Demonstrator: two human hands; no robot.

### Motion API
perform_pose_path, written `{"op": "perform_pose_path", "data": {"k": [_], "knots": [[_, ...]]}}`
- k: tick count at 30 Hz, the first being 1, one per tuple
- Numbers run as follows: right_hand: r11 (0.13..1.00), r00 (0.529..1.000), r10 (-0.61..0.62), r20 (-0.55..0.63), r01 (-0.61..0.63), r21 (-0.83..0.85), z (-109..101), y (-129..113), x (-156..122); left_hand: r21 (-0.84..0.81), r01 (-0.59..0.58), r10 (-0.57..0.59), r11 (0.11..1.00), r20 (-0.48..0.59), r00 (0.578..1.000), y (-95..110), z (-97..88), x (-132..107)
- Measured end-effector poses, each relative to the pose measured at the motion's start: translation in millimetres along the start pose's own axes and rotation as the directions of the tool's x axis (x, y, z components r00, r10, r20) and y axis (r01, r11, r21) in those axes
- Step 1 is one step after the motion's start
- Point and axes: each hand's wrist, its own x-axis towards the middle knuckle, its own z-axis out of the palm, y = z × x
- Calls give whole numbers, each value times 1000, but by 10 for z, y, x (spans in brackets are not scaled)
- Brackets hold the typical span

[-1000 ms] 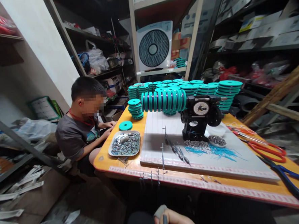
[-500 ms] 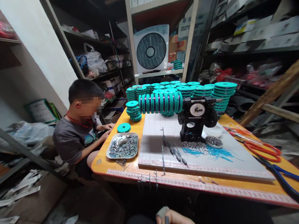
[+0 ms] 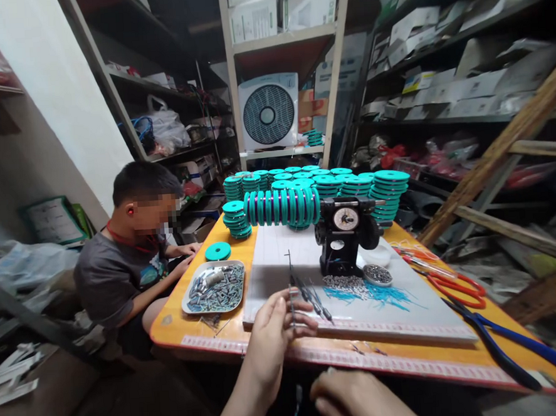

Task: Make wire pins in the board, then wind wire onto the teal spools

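My left hand (image 3: 273, 327) reaches over the table's front edge, palm turned right, fingers spread and slightly bent. It surrounds a thin upright metal rod (image 3: 290, 276) at the board's front edge; contact is unclear. Below the edge, my right hand (image 3: 353, 395) is blurred, its fingers bent downward and partly hidden. A small dark elongated piece (image 3: 297, 401) shows in the gap between my hands; what holds it is unclear. Behind my left fingers, several dark slender metal pieces (image 3: 316, 301) lie on the pale board (image 3: 271, 252).
A tray (image 3: 184, 301) of metal pieces stands left. A black winding device (image 3: 339, 248) bears a row of teal spools (image 3: 282, 208); more stacked spools (image 3: 390, 188) stand behind. Blue strands (image 3: 391, 294), orange scissors (image 3: 457, 288) and blue-handled pliers (image 3: 516, 334) lie right. Another person (image 3: 130, 261) sits left.
My left hand has come into view and moved up to the rod. The hand at the bottom has shifted right and turned, and the view has tilted up and right.
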Motion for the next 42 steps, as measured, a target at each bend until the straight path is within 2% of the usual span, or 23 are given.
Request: {"op": "perform_pose_path", "data": {"k": [2,4,6,8,10,12,16,21,27,33,37,42], "knots": [[999,993,10,-118,-5,44,-210,-73,127,-38,48,-46,998,43,998,2,2,32],[961,984,82,-159,-36,275,-426,-148,319,-37,69,-67,997,62,996,23,-16,24],[788,989,141,-41,-87,609,-599,-218,549,-26,66,-64,997,70,996,46,-25,14],[674,990,108,87,-137,726,-696,-277,775,-3,48,-47,999,78,996,52,-16,22],[628,980,67,190,-189,755,-711,-319,956,28,25,-27,999,80,996,35,1,41],[577,969,58,238,-227,784,-664,-342,1071,60,-3,0,998,63,998,6,15,54],[439,976,140,168,-213,873,-516,-367,1139,84,-88,88,993,-7,996,-41,48,16],[312,967,230,106,-176,934,-438,-445,1153,-27,-141,136,990,-122,983,-55,136,-62],[264,966,232,113,-175,949,-401,-486,1183,-138,-104,82,985,-152,985,-42,196,-108],[246,963,246,110,-172,954,-448,-462,1186,-126,-64,47,990,-131,990,-111,171,-204],[260,965,224,136,-194,946,-546,-435,1183,-123,58,-62,991,-30,998,-250,98,-326],[308,968,195,157,-212,927,-570,-404,1182,-193,227,-221,954,54,974,-297,41,-453]]}}
